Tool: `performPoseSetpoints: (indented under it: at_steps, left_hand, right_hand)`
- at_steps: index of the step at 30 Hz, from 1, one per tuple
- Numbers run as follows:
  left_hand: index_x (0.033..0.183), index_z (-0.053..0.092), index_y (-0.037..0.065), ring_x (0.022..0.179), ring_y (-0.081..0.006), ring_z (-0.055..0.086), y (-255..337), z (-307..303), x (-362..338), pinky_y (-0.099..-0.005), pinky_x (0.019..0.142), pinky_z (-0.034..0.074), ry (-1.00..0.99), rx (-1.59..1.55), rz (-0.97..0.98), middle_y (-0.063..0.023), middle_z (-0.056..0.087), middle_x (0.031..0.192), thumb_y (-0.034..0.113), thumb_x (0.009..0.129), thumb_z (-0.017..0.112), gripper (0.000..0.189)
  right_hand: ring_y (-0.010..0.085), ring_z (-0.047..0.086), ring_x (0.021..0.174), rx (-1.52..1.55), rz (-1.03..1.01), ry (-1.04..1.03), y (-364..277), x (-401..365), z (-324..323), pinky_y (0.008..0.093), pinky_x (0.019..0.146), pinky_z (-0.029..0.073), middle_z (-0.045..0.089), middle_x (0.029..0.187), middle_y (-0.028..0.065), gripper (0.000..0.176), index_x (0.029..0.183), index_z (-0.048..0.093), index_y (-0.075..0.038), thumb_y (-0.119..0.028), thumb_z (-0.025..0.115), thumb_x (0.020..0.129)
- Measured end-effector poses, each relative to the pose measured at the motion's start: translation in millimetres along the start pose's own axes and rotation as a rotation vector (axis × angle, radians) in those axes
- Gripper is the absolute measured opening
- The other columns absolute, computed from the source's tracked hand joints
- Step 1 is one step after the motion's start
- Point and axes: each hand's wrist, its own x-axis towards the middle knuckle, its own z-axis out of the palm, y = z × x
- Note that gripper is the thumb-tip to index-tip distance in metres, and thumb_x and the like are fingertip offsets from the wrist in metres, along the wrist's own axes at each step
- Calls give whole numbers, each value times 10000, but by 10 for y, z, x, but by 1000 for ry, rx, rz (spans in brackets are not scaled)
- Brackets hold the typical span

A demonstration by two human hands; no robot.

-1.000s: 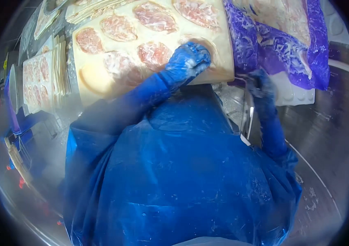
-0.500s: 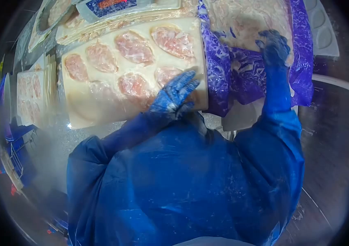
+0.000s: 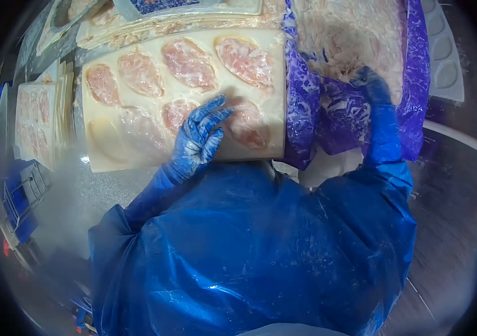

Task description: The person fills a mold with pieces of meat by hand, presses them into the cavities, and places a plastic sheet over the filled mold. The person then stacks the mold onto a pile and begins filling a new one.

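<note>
My left hand, in a wet blue glove, hovers over the near edge of a cream moulded tray. Its fingers are apart with nothing in them. Flat pieces of raw pale pink meat lie in the tray's oval hollows; the near-left hollow shows bare plastic. One meat piece rests just right of my left fingers. My right hand, also gloved, is at the near side of a heap of raw meat in a purple-lined container. Its fingers are curled, and what they hold is hidden.
Purple plastic liner drapes over the container's sides. Stacked trays stand behind the filled one, and another stack is at the left. An oval-hollowed tray lies at far right, near a white pipe.
My left hand has moved left, off the near-right meat piece, which now shows fully in its hollow. My right hand has drawn slightly nearer, and its spread fingers have curled.
</note>
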Motion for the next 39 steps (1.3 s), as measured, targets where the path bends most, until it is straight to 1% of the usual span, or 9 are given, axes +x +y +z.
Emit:
performPoseSetpoints:
  at_steps: [3,13,22,26,29,31,34,36,39]
  left_hand:
    - [1289,623,55,1286,-368,522,-14,-7,-39,-424,1078,419,22,-18,-22,-178,540,1417,91,913,573,381]
    - [1319,603,77,1265,-333,540,185,-225,273,-414,1061,459,221,-238,59,-170,555,1375,-22,875,617,455]
    - [1296,581,107,1191,-350,551,-85,-600,-521,-447,992,466,145,118,-79,-129,585,1286,107,844,619,453]
    - [1155,632,58,1083,-301,617,-14,-983,-869,-384,967,482,134,-279,29,-113,664,1078,178,958,621,231]
    - [1178,640,46,1028,-204,617,-86,-1098,-1129,-331,883,515,346,-612,-145,-104,649,1077,219,978,625,264]
    - [1148,652,45,967,-134,614,-80,-1362,-1198,-286,853,519,485,-845,-316,-47,657,988,204,976,658,234]
    - [981,711,20,810,-159,677,-235,-1968,-1211,-321,718,539,484,-235,-363,-65,697,825,288,952,686,271]
    - [967,739,46,739,-246,688,-620,-2210,-1323,-363,708,548,396,424,-451,-93,702,773,360,944,673,321]
    - [1056,728,87,912,-290,668,-718,-2434,-1377,-371,781,545,421,751,-158,-116,693,1015,304,931,676,256]
  right_hand:
    - [142,612,919,303,99,-323,-69,5,30,295,819,492,669,1057,35,247,1084,679,-44,-172,728,878]
    - [208,575,1179,1086,131,-262,-2158,-562,-69,326,984,461,610,1289,118,509,1377,505,46,-109,668,920]
    - [232,492,1304,997,-359,-623,-3369,-1573,882,369,1105,392,510,1414,151,592,1472,413,0,-73,637,930]
    - [187,582,1068,1046,-76,-678,-3631,-1751,1113,306,921,488,552,1281,85,578,1459,428,-23,-73,668,936]
    - [173,616,996,754,-492,-516,-4188,-1742,1133,313,903,492,628,1166,87,418,1314,554,-11,-117,692,934]
    - [164,621,967,894,-332,-802,-4696,-1615,978,319,867,500,651,1099,84,367,1259,592,-8,-153,695,937]
    - [156,642,874,1160,-73,-1084,-4792,-1542,1418,329,756,512,696,947,84,275,1112,681,-31,-241,698,937]
    - [134,642,723,551,-585,-788,-4788,-1463,1621,306,672,513,679,850,96,235,1045,668,18,-196,664,948]
    - [208,668,817,350,-461,-495,-5191,-1561,1148,367,714,518,702,947,112,211,1041,684,-24,-207,662,939]
